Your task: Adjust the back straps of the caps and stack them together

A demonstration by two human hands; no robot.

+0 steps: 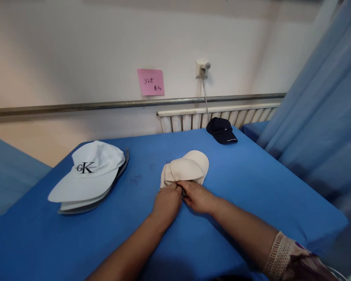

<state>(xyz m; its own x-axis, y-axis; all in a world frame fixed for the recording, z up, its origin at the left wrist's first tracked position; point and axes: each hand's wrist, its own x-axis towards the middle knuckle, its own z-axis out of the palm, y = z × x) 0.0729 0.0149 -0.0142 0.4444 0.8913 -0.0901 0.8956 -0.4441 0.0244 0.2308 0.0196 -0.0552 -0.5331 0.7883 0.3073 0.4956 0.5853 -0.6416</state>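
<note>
A cream baseball cap (185, 168) lies in the middle of the blue-covered table, its brim pointing away to the upper right. Both of my hands meet at the cap's near edge, around its back. The fingers of my left hand (169, 201) are curled closed on that edge. Just beside it, my right hand (197, 195) grips the same edge, with its fingertips partly tucked in at the cap's opening. Some of the fingertips and whatever strap lies under them are hidden.
Left on the blue table (152, 234) sits a stack of caps, a white lettered cap (96, 171) on top. A dark navy cap (221, 130) rests near the far edge. Behind are a radiator (187, 121), metal rail (111, 105) and plugged socket (202, 70). Blue curtains (318, 101) hang at right.
</note>
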